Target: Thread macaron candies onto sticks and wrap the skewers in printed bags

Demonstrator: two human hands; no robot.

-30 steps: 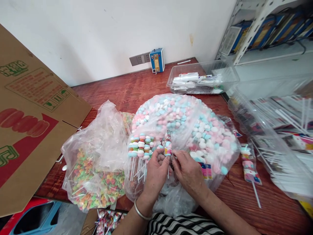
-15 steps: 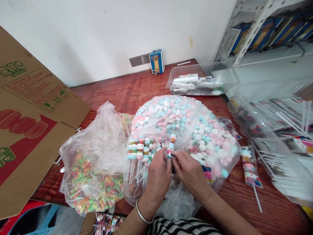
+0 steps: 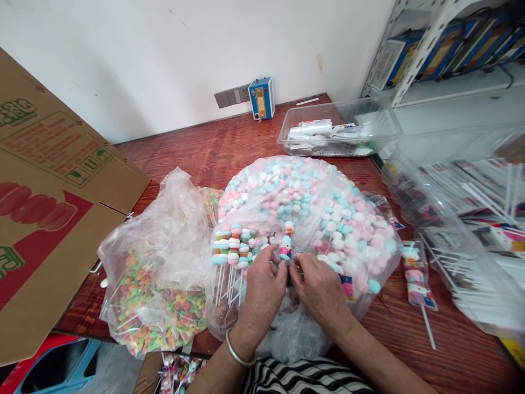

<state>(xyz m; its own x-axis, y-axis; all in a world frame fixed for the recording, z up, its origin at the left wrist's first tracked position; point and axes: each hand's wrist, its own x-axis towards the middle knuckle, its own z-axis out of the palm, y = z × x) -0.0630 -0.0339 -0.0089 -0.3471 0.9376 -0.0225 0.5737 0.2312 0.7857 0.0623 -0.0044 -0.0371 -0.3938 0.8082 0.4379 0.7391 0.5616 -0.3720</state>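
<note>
In the head view, both bare hands meet over the near part of the marshmallow bag (image 3: 377,243), a broad, slack sack of thin clear film packed with round, powdery pink, white and blue pieces. The left hand (image 3: 262,282) grasps the lower end of a candy stick (image 3: 286,241), which stands above the bag's middle in a printed, shiny sleeve. The right hand (image 3: 320,284) has its thumb and fingers drawn together right beside that end — from where I stand, I cannot tell whether they grip the film. A smooth, pale bangle (image 3: 235,350) rings the left wrist.

On the bag's left part lies a row of unwrapped skewers (image 3: 233,246), plump discs stacked on straight white sticks. Just left of the bag sits a crinkled gummy bag (image 3: 164,317), full of small coloured rings; beyond it leans a stiff brown carton (image 3: 77,158). Right of the bag lies a wrapped candy pop (image 3: 418,282), then a clear, hard-walled bin (image 3: 443,243) of sticks and printed packets.

Behind the bag a see-through tray (image 3: 293,117) rests on the table (image 3: 184,142), reddish wood with dark grain — and past that rise a smudged white wall (image 3: 164,60) and, to the right, a perforated metal shelf (image 3: 422,60).
</note>
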